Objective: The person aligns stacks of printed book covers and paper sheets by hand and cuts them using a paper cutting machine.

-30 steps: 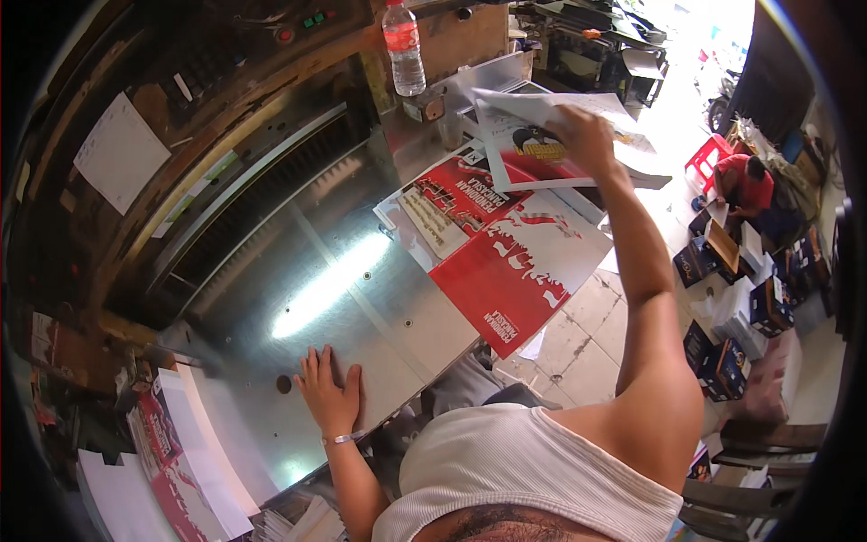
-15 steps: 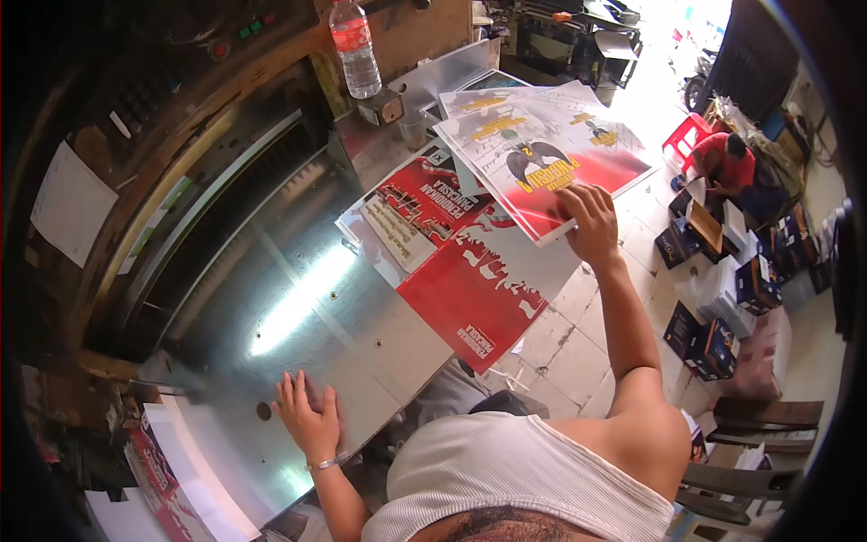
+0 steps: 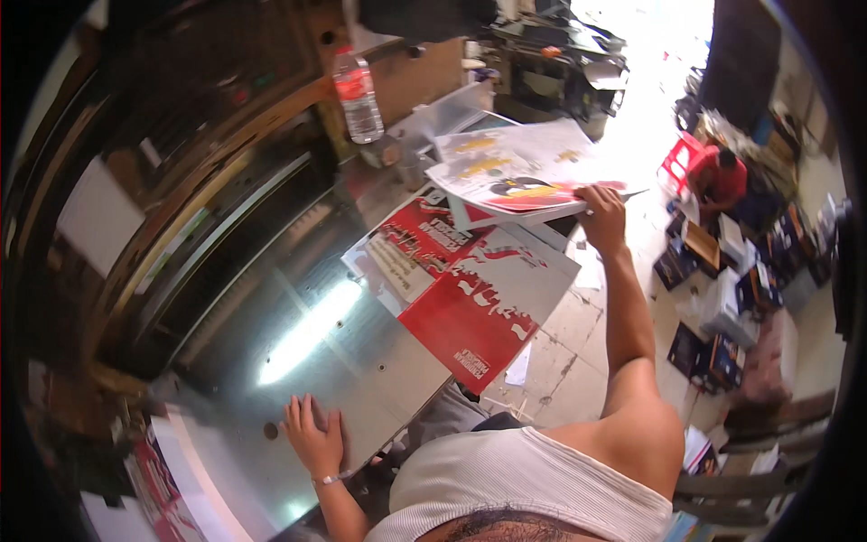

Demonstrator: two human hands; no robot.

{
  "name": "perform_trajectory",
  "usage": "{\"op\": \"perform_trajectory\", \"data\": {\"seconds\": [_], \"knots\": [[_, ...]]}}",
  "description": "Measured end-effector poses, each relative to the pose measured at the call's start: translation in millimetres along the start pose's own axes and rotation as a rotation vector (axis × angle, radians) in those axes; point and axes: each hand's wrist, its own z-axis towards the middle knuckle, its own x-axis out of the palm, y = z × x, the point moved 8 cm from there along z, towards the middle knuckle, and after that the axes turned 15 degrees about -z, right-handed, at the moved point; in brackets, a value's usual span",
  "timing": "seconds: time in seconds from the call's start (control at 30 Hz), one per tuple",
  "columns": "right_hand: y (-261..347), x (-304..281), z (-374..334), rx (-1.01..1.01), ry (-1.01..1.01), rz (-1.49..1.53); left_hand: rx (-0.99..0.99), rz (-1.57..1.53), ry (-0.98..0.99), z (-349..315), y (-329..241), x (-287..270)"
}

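My right hand (image 3: 601, 215) pinches the near right edge of a printed sheet (image 3: 506, 167), white with yellow lettering, a dark bird and a red band. That edge is raised, and the sheet bows over others stacked beneath it. How many sheets are between my fingers cannot be made out. Closer to me, a red and white printed sheet (image 3: 479, 330) lies across the right end of the metal table (image 3: 361, 361) and past its edge. My left hand (image 3: 313, 438) rests on the bare metal near the front edge, fingers stretched out, holding nothing.
A water bottle (image 3: 358, 99) stands behind the table's far end. A long dark machine opening (image 3: 244, 226) runs along the left. White paper strips (image 3: 194, 479) lie at the lower left. On the right, a person in red (image 3: 720, 176) sits beside boxes (image 3: 718, 361) on the tiled floor.
My right hand has raised the printed sheet's near edge and shifted it away from me, so it bows and more of the red sheet below shows. My left hand stays on the table.
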Motion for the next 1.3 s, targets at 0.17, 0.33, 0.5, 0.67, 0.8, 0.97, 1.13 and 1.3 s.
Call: {"op": "perform_trajectory", "data": {"seconds": [0.17,0.33,0.5,0.67,0.8,0.97,1.13,1.3], "knots": [[34.0,-53.3,50.5,-0.058,-0.134,-0.069,-0.015,-0.038,-0.033,1.5,-2.5,-6.7],[75.6,-116.2,109.3,-0.155,-0.185,-0.074,0.095,-0.089,-0.066,1.7,-5.1,-8.1],[137.8,-186.2,154.0,-0.275,-0.181,-0.048,0.046,-0.225,-0.147,-6.4,6.4,-15.9],[193.3,-214.0,172.5,-0.231,-0.018,0.376,0.042,-0.701,-0.268,-24.5,0.9,-59.9],[260.6,-219.5,162.8,-0.296,-0.029,0.641,0.114,-0.86,-0.472,-57.5,-4.5,-146.7],[384.7,-248.7,150.6,-0.748,0.049,1.239,0.318,-0.705,-0.803,-104.8,-35.3,-251.5],[517.4,-268.6,137.2,-1.151,0.301,1.266,-0.174,-0.614,-0.935,-153.9,52.5,-237.7],[615.6,-240.6,62.2,-1.475,0.148,0.894,-0.296,-0.314,-0.746,-153.7,88.9,-214.1]]}}
